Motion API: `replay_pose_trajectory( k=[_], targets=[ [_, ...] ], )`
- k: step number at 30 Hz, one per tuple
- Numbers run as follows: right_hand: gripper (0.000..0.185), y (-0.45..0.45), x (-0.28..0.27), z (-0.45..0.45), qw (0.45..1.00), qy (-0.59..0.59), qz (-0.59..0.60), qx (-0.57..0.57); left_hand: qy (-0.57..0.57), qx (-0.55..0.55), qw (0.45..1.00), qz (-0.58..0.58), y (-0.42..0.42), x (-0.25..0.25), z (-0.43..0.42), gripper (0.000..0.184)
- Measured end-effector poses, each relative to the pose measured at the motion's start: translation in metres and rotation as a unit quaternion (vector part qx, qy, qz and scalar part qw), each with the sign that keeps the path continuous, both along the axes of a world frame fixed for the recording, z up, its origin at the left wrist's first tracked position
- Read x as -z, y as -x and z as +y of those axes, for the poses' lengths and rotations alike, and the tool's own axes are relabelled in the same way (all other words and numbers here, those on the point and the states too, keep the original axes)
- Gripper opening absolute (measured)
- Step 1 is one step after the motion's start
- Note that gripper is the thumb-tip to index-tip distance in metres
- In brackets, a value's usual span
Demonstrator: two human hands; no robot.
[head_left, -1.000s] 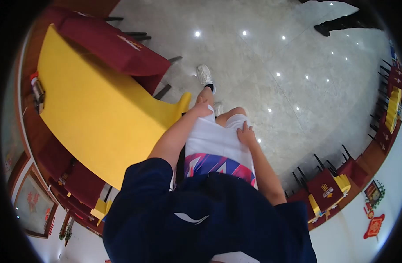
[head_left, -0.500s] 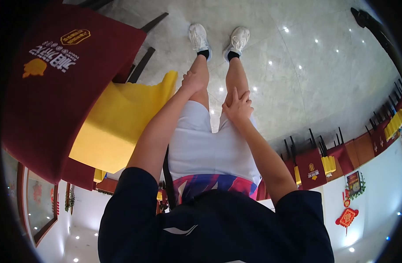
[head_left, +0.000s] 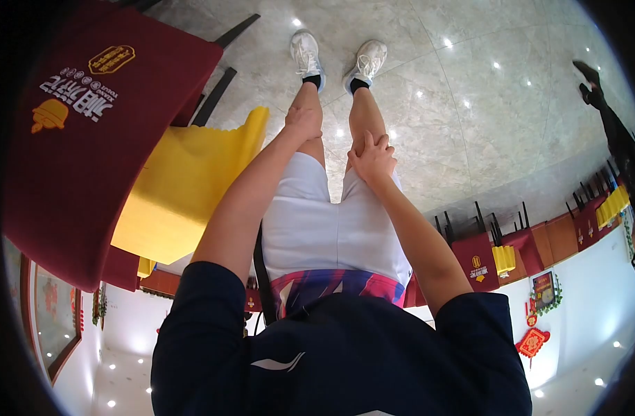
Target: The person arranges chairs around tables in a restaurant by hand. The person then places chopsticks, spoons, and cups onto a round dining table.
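Resting on bare legs (head_left: 367, 114): left hand (head_left: 303, 124) curved, finger spread unclear; right hand (head_left: 375, 159) fanned open.

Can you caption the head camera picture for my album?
Left hand and right hand on legs, white shoes beyond, yellow cloth at left.

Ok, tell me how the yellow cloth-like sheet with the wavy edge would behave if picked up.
The yellow cloth-like sheet would probably flop and fold, since its free edge ripples. It is perhaps light for its size, as it looks thin there. Breaking seems unlikely, given that soft drape.
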State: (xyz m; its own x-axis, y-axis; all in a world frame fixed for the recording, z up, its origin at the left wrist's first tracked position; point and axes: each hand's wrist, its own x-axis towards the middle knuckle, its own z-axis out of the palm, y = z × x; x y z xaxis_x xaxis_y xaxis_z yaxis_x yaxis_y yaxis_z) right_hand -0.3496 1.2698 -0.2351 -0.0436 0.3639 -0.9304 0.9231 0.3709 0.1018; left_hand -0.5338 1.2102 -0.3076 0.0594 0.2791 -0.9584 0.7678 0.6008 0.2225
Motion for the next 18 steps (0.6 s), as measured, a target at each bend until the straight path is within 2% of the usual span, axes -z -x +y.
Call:
replay_pose_trajectory(
  k=[7,10,11,15,18],
  targets=[
    [0.070,-0.006,0.001,0.014,1.000,0.004,0.010,0.015,0.038,-0.017,0.999,-0.008,-0.006,0.013,0.002,0.034],
    [0.068,-0.008,0.001,0.022,1.000,0.013,0.005,0.025,-0.007,0.023,0.999,-0.040,-0.011,0.024,-0.003,0.032],
    [0.068,-0.010,0.000,0.024,1.000,0.014,0.002,0.027,-0.020,0.005,1.000,-0.013,-0.016,0.034,-0.014,0.032],
    [0.059,-0.020,0.011,0.027,0.999,0.010,0.030,0.043,-0.002,0.009,1.000,0.023,-0.011,0.014,0.000,0.029],
    [0.055,-0.024,0.021,0.030,0.997,0.018,0.043,0.061,0.027,-0.010,1.000,-0.005,-0.002,-0.004,0.013,0.030]
  ],
)
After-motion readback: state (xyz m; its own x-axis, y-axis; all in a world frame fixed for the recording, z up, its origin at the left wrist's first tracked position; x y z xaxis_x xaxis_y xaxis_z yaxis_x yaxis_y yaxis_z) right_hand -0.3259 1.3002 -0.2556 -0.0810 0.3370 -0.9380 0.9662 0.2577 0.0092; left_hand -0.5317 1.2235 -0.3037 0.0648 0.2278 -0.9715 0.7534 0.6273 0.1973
